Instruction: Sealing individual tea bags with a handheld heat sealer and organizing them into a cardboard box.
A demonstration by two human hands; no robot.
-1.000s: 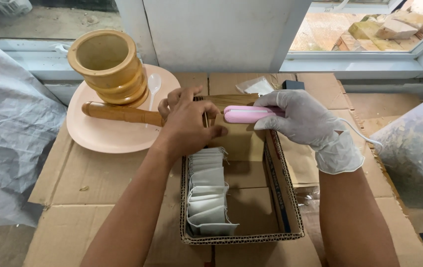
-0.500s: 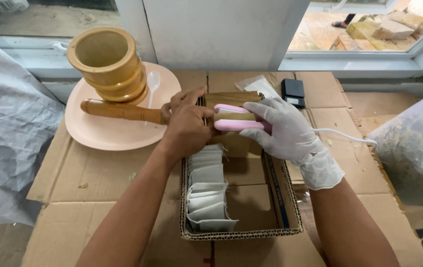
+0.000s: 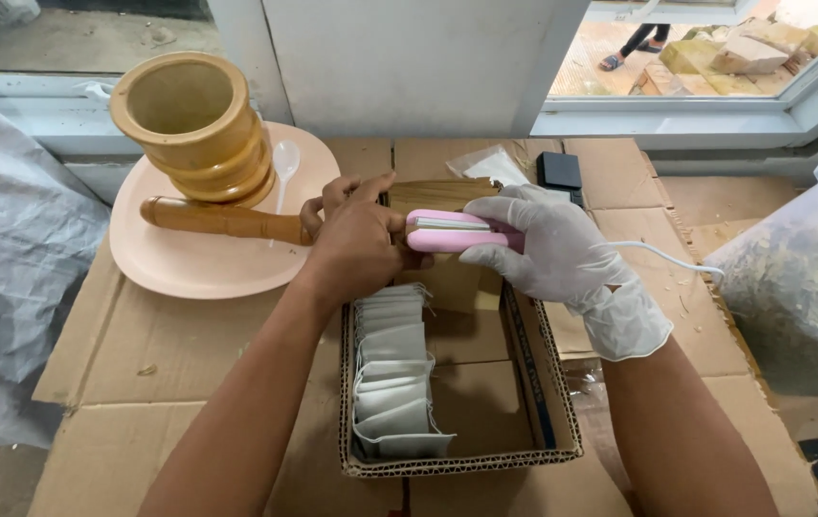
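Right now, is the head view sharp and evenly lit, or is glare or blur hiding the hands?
Head view: soft daylight, no hard shadows; left hand, gloved right hand and pink sealer are sharp; upper right window is bright but not washed out; frame edges bend slightly.

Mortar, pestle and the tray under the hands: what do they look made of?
Mortar and pestle: wood, apparently, smooth yellow-brown with a slight sheen. Tray: corrugated cardboard, fluted edge showing along the rim, matte brown.
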